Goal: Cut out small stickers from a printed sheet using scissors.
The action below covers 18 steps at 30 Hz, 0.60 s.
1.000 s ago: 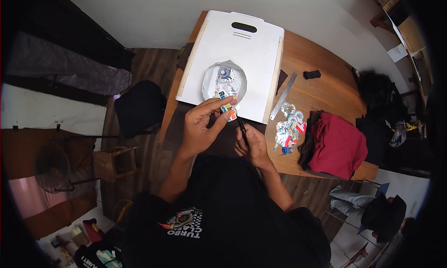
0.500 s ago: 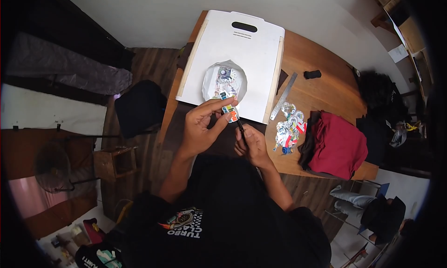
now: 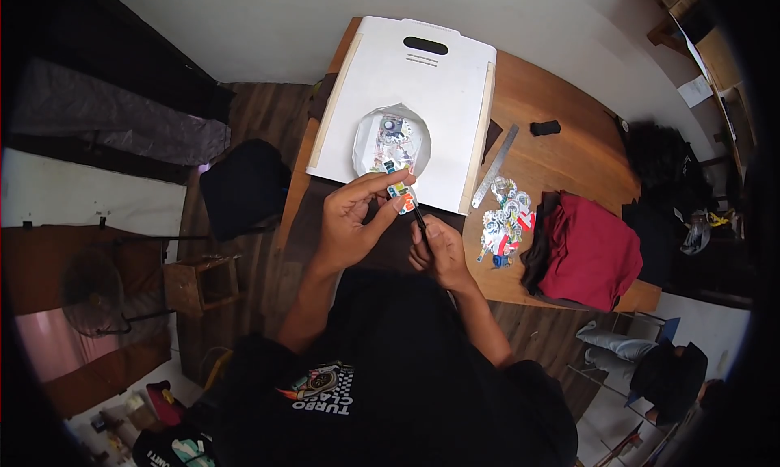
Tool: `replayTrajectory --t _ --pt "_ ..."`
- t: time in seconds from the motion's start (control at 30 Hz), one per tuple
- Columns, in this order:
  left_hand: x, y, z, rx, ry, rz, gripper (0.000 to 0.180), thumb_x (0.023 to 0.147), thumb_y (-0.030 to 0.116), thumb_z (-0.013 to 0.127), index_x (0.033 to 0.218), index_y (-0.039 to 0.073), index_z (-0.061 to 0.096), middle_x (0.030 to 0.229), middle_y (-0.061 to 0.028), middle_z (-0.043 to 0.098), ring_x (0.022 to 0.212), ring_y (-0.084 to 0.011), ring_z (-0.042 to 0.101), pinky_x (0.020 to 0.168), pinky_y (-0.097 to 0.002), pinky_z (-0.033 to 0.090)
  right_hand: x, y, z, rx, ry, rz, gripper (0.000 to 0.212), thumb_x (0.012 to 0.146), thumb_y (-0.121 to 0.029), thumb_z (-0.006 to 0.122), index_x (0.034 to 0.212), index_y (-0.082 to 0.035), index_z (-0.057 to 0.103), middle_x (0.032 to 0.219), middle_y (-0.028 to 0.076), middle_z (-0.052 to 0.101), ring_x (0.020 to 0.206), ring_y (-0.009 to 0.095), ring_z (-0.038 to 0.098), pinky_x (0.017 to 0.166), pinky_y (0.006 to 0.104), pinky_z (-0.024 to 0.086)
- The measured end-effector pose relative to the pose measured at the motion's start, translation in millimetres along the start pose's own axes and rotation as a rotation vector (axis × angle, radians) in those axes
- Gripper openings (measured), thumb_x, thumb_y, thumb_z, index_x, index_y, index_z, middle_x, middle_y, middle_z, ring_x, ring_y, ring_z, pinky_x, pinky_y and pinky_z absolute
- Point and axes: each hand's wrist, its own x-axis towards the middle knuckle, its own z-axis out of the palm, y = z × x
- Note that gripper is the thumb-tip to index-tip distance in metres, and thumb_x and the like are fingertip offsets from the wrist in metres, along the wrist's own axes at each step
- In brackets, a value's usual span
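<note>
The left hand point(image 3: 351, 217) pinches a small colourful paper piece point(image 3: 400, 196) between its fingertips. Just beside it, the right hand point(image 3: 437, 248) is closed around a thin black tool point(image 3: 418, 215) whose tip touches the piece. Beyond them lies a white board point(image 3: 439, 85) with a paper plate point(image 3: 363, 138). The tool could slip toward the left fingers, I think, because the piece is so small.
</note>
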Motion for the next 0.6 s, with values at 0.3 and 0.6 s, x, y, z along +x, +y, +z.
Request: replayTrajectory --t 0.3,0.6 --pt "-2.0 -0.8 -0.7 -0.049 -0.010 -0.025 0.038 0.088 -0.010 0.059 0.126 -0.009 0.055 0.116 -0.0204 0.063 0.108 -0.0185 0.062 0.091 -0.0276 0.051 0.2 -2.3 1.8 -0.031 -0.011 -0.011 0.035 0.105 -0.033 0.037 0.093 -0.002 0.047 0.058 -0.004 0.031 0.047 0.005 0.023 0.045 0.0231 0.024" --pt "-0.1 -1.4 1.7 -0.063 0.039 -0.013 0.038 0.087 -0.008 0.062 0.125 -0.005 0.059 0.118 -0.0142 0.065 0.094 -0.0085 0.059 0.078 -0.0216 0.045 0.6 -0.8 1.5 -0.021 -0.002 -0.019 0.034 0.105 -0.032 0.038 0.093 -0.002 0.048 0.059 -0.003 0.031 0.048 0.005 0.025 0.046 0.0230 0.024"
